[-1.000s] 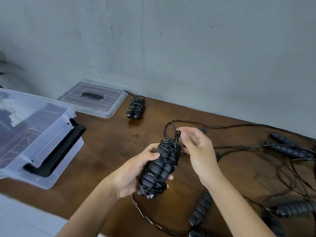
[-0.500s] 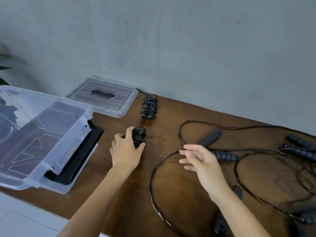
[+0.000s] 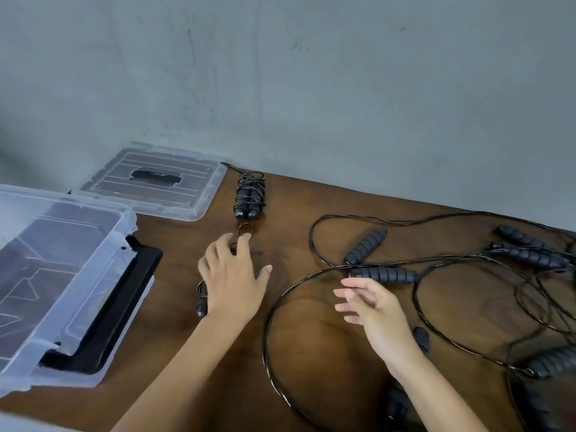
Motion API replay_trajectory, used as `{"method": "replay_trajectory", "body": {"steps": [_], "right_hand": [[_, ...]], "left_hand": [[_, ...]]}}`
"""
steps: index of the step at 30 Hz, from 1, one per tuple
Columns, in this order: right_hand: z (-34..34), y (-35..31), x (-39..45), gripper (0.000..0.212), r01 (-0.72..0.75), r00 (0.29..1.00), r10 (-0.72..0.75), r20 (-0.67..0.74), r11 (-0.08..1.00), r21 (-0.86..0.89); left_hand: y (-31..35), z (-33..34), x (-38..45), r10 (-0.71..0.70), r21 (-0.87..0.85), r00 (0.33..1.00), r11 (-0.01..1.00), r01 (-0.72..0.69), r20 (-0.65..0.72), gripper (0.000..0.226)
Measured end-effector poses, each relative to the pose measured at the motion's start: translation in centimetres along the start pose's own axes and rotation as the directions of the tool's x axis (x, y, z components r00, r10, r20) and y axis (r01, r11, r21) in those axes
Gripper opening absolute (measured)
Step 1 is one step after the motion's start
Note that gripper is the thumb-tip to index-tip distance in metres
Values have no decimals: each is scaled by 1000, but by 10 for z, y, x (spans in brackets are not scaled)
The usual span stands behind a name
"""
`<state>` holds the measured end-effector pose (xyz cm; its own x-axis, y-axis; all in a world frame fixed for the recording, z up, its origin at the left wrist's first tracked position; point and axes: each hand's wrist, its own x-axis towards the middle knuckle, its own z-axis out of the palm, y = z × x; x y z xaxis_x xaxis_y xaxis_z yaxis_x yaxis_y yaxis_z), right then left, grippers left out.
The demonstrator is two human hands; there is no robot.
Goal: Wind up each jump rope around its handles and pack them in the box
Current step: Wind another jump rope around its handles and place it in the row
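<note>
The left hand rests spread-fingered on a wound rope right of the box; the right hand, fingers loose and empty, reaches toward a loose handle. Winding it likely comes next.

Two bare forearms, entering from six o'clock. No sleeves, gloves, rings, watch or bands visible. Left hand and right hand both uncovered to the frame edge. Fingers slender, nails short and unpainted. Slight motion blur on both hands.
</note>
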<state>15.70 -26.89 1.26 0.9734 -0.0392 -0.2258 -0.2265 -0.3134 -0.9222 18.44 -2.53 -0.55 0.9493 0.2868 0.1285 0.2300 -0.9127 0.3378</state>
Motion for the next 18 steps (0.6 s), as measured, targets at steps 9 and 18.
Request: {"method": "replay_trajectory", "body": {"steps": [9,18], "right_hand": [[-34,22,11,16,-94,989,89,-121,995,-37],[-52,25,24,22,41,964,-107,-244,965,-259]], "left_hand": [[73,29,21,398,-144,896,916,-375,195,31],[90,46,15,490,-349,817,855,-383,305,6]]}}
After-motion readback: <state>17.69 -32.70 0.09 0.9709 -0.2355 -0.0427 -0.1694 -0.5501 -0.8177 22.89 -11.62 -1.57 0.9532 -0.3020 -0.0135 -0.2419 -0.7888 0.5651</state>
